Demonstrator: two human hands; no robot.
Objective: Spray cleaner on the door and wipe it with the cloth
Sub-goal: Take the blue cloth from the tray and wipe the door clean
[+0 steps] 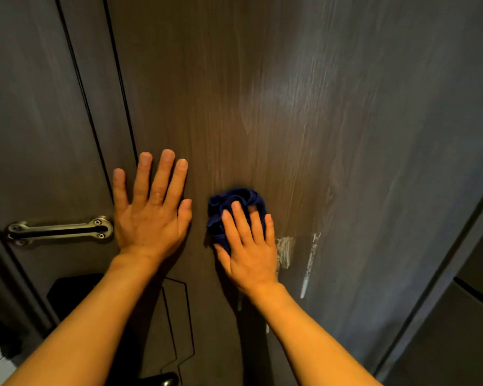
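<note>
- The door (pixel 262 93) fills most of the view, dark with a wood grain, seen from close up and slightly below.
- The left hand (pixel 151 213) lies flat on the door, palm against the surface, fingers spread and straight, grasping nothing.
- The right hand (pixel 248 252) presses a bunched blue cloth (pixel 232 207) against the door, just right of the left hand; the two hands are near but apart.
- The right fingers (pixel 241 221) lie over the cloth, with the thumb at its lower left edge; folds of cloth stick out above and to the left of the fingers.
- The cloth sits about mid-height in the view, a little left of the door's middle.
- White residue (pixel 285 252) marks the door just right of the right hand, as a scuffed patch and a thin streak running down beside it.
- Pale, hazy smears run up the door above and to the right of the cloth.
- A metal latch (pixel 59 231) is fixed on the left, lying level, its right end just beside the left hand's outer edge.
- A black lock plate (pixel 67 291) shows below the latch, partly hidden by the left forearm.
- Thin dark grooves run down the left part of the door, and an angular groove shows between the forearms.
- A dark frame (pixel 435 274) borders the door on the right.
</note>
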